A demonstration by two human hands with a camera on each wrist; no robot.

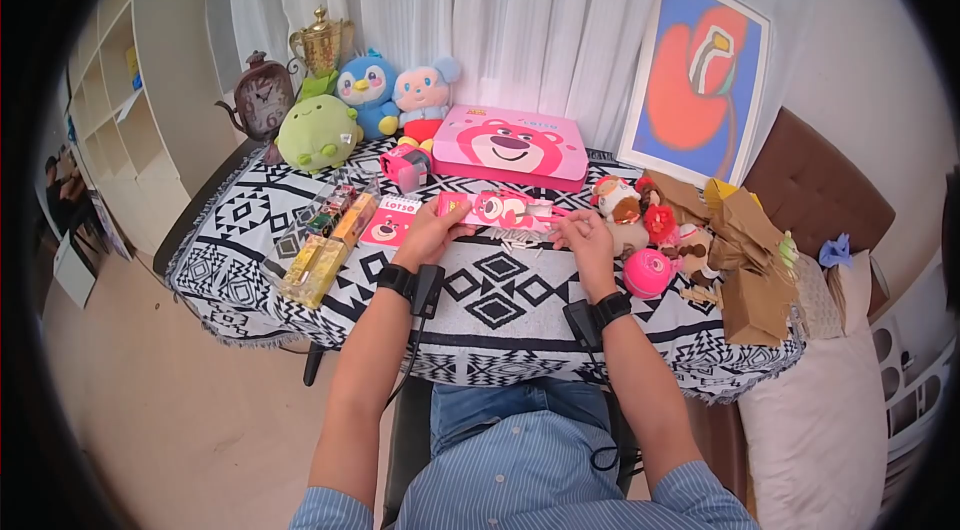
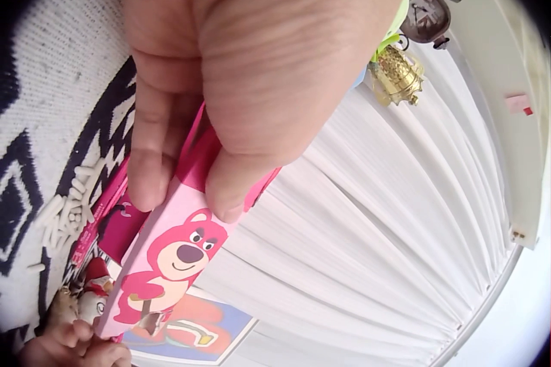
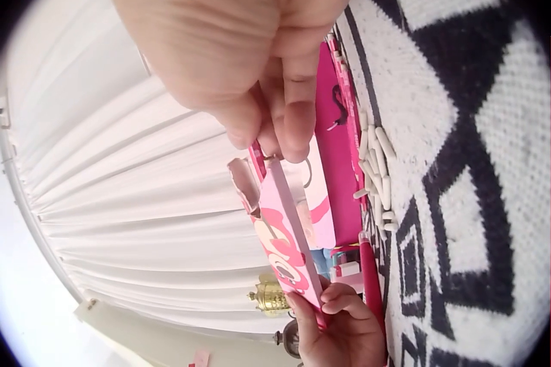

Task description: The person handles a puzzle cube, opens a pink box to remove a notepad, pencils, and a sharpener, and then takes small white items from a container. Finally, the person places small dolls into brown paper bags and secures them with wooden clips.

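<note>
A long pink box with a bear print point(image 1: 505, 211) is held above the patterned cloth. My left hand point(image 1: 434, 234) grips its left end, thumb on the printed face point(image 2: 176, 255) in the left wrist view. At the other end, my right hand point(image 1: 590, 238) pinches a thin pink piece point(image 3: 256, 160) beside a torn or raised flap point(image 3: 244, 186); whether this piece is part of the box cannot be told. Small white sticks point(image 3: 375, 165) lie loose on the cloth below, next to a flat magenta item point(image 3: 337, 152).
Behind is a large pink bear box point(image 1: 510, 145), with plush toys point(image 1: 318, 135) to its left. Packaged items point(image 1: 325, 250) and a Lotso notebook point(image 1: 388, 226) lie left. A pink ball point(image 1: 648, 273), small plushes point(image 1: 617, 198) and brown paper point(image 1: 755, 305) sit right.
</note>
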